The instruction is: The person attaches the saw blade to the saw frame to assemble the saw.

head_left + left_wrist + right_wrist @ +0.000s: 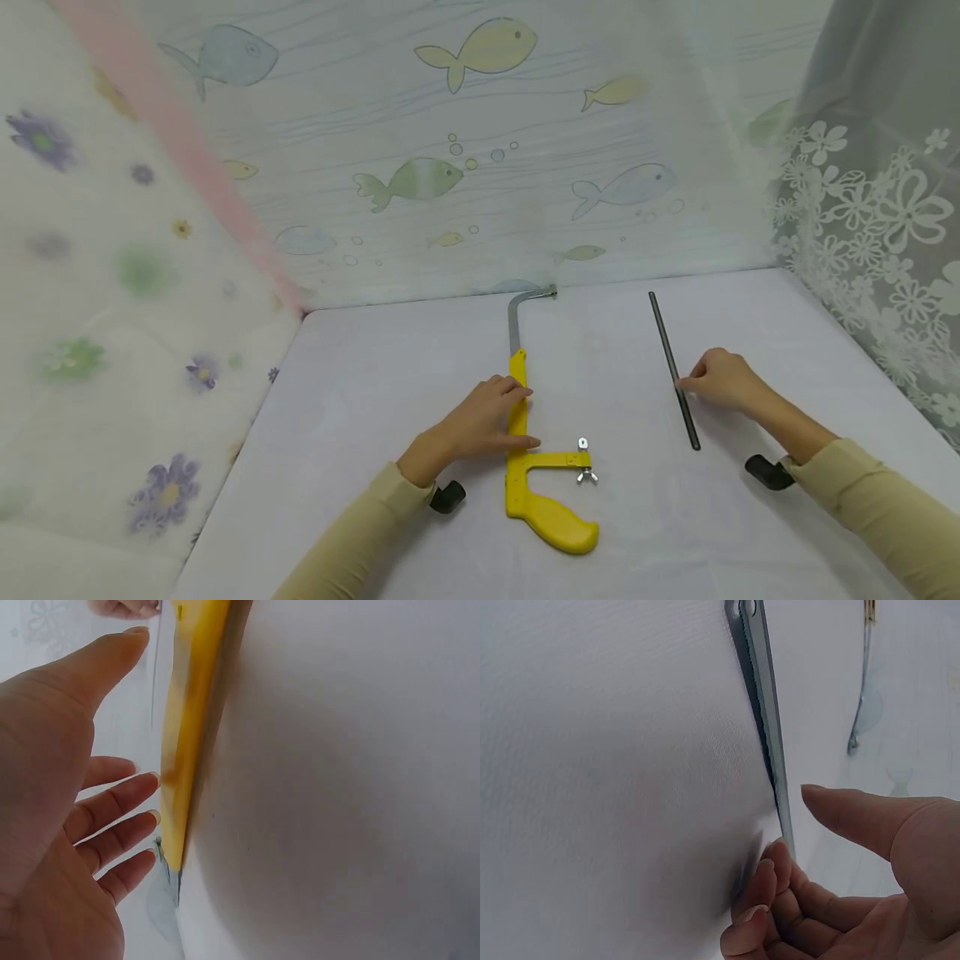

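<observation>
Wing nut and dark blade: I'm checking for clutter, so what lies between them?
In the head view, the stretch between the wing nut and dark blade is bare white surface.

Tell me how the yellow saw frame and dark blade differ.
The saw frame is yellow and silvery; the blade is dark grey. The saw frame branches and bends; the blade is one straight strip. The saw frame is longer and wider than the blade. Both show against the same white surface.
</observation>
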The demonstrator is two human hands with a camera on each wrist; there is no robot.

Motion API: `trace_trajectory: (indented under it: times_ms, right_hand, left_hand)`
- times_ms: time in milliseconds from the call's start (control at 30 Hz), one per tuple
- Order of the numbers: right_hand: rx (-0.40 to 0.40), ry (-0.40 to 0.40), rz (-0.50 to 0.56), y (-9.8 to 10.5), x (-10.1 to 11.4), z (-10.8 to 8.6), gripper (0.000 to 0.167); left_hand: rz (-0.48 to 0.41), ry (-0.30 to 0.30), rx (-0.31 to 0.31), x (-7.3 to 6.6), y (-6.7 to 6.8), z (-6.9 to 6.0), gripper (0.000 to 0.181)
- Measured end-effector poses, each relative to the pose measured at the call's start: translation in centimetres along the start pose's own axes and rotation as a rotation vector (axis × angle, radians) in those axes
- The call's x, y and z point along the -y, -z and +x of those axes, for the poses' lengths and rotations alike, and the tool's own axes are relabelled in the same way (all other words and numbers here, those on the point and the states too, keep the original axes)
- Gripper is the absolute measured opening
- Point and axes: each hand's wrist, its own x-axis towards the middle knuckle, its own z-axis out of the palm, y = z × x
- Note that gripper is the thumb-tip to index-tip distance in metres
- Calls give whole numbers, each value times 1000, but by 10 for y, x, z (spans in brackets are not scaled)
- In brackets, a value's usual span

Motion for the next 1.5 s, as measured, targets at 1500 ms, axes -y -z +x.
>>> trace_trajectory:
  times_ms: [1500]
  right_hand:
    - [99, -42, 164, -8, 10, 9, 23]
  left_hand:
    - [-217, -219, 152, -39, -27, 6, 22]
